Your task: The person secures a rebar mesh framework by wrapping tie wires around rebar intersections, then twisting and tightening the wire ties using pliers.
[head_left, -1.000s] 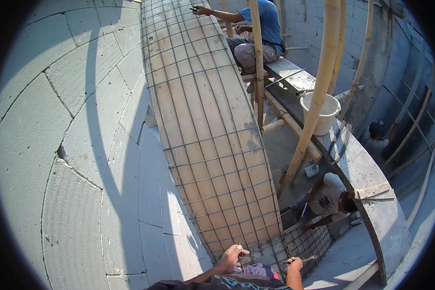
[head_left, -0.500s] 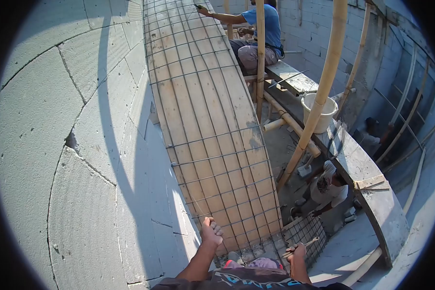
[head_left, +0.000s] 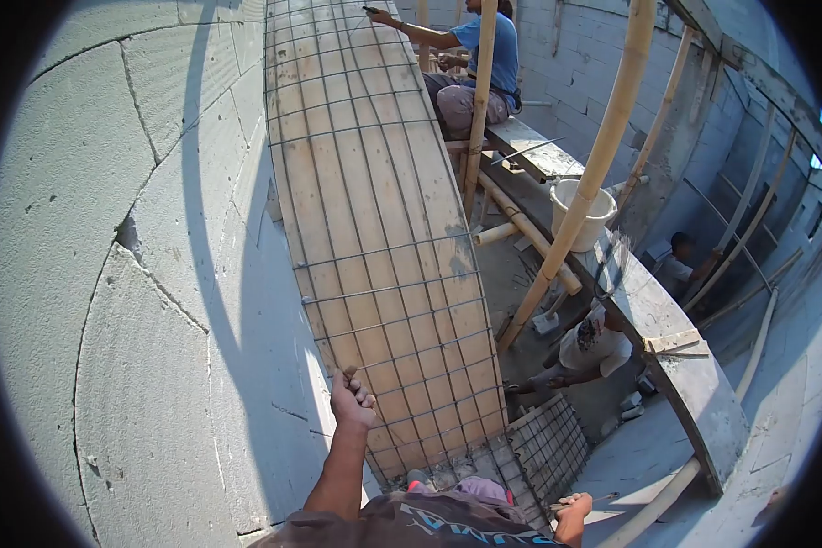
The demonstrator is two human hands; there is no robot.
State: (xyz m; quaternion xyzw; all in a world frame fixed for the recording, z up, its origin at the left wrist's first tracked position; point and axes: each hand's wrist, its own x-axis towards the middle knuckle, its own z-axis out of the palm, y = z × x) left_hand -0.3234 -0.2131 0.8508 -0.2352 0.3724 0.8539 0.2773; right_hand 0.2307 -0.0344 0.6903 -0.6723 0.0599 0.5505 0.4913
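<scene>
My left hand (head_left: 352, 400) is closed, fingers curled, at the left edge of the rebar mesh (head_left: 388, 326). What it pinches is too small to make out. Lower right, my right hand (head_left: 573, 517) is wrapped around a slim hand tool (head_left: 558, 506), partly hidden by the fingers; its kind is unclear. The mesh of thin steel bars lies over a long plywood panel (head_left: 379, 203) sloping away from me. Beyond its lower end, a second piece of mesh (head_left: 550, 443) covers a lower board.
A block wall (head_left: 155, 301) rises close on the left. Bamboo poles (head_left: 603, 151) stand at right, beside a white bucket (head_left: 583, 215) and a plank walkway (head_left: 667, 310). One co-worker (head_left: 493, 59) sits by the panel's far end; another (head_left: 594, 345) is below, and a third (head_left: 680, 260) farther right.
My left hand has shifted up and left along the mesh edge. My right hand has dropped lower and slightly right. The view has shifted a little; the co-worker below has bent farther forward.
</scene>
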